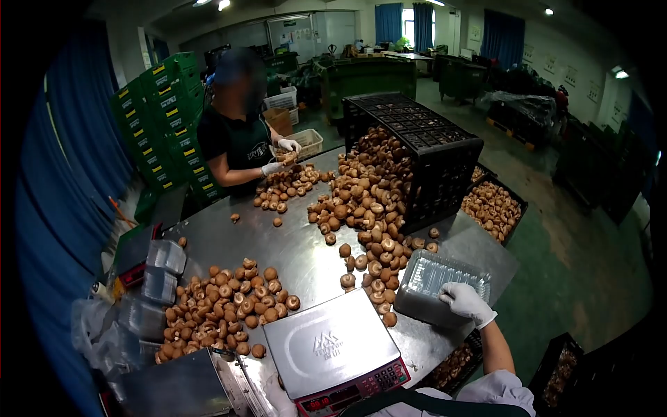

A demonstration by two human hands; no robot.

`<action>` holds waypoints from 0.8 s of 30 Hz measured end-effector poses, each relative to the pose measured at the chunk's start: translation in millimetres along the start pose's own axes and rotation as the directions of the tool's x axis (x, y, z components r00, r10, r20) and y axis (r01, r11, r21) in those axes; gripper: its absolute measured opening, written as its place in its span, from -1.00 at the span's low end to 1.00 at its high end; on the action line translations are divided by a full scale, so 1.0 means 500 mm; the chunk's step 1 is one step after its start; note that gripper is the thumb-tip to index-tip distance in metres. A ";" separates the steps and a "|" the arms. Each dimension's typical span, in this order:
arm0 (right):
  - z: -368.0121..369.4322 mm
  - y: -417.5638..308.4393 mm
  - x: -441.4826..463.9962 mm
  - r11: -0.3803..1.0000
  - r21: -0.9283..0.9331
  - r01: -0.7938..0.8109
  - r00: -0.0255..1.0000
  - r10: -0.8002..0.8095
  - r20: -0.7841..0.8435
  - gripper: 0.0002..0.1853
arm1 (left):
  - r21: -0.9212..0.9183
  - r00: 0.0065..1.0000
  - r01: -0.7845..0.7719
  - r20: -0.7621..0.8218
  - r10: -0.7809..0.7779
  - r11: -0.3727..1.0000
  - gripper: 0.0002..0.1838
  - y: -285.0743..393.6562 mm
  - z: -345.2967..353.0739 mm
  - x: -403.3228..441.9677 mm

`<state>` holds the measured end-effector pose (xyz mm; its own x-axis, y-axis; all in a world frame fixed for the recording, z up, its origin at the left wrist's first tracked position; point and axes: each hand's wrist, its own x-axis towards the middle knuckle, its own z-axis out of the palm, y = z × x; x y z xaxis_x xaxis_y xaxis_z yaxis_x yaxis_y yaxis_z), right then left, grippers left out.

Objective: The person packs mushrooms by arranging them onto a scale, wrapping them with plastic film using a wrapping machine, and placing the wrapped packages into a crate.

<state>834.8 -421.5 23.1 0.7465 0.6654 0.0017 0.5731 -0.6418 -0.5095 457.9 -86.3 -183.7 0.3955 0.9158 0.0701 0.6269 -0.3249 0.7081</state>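
Observation:
My right hand (467,304), in a white glove, has its fingers closed on the near right part of a stack of clear plastic trays (424,281) at the table's right edge. What seems to be my left hand (279,402), also pale, shows only as a bit at the bottom edge, left of the scale; its fingers are hidden. Between them sits a digital scale (330,340) with a bare steel plate and lit red digits. Brown mushrooms (226,306) are heaped left of the scale. A larger heap of mushrooms (368,187) spills from a tipped black crate (445,149).
Across the steel table (306,243), a co-worker (240,132) in white gloves handles mushrooms. More clear trays (160,278) and a second scale (135,254) stand at the left. Green crates (160,118) are stacked behind. A mushroom-filled crate (493,208) stands beyond the right edge.

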 end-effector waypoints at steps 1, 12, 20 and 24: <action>0.002 0.000 -0.002 1.000 0.003 0.002 1.000 -0.002 -0.002 -0.94 | -0.001 1.000 0.007 0.004 -0.007 1.000 -0.67 0.000 -0.002 -0.002; -0.010 -0.057 -0.020 0.946 -0.323 -0.034 0.986 -0.022 -0.167 -0.92 | -0.012 0.995 -0.074 0.062 0.074 0.997 -0.60 0.115 -0.063 -0.023; 0.003 -0.317 -0.022 0.872 -0.107 0.478 0.809 -0.484 -0.334 -0.82 | 0.211 0.999 0.000 0.045 -0.009 0.978 -0.55 0.067 -0.030 -0.037; 0.173 -0.378 -0.022 0.657 -0.052 0.752 0.656 -0.738 0.158 -0.83 | 0.197 0.999 -0.022 0.052 0.012 0.980 -0.53 0.063 -0.026 -0.029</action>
<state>689.2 -274.5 44.9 0.0127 0.9705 0.2409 0.9556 0.0592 -0.2888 463.1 -106.8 -153.1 0.4373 0.8983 0.0422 0.7379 -0.3852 0.5542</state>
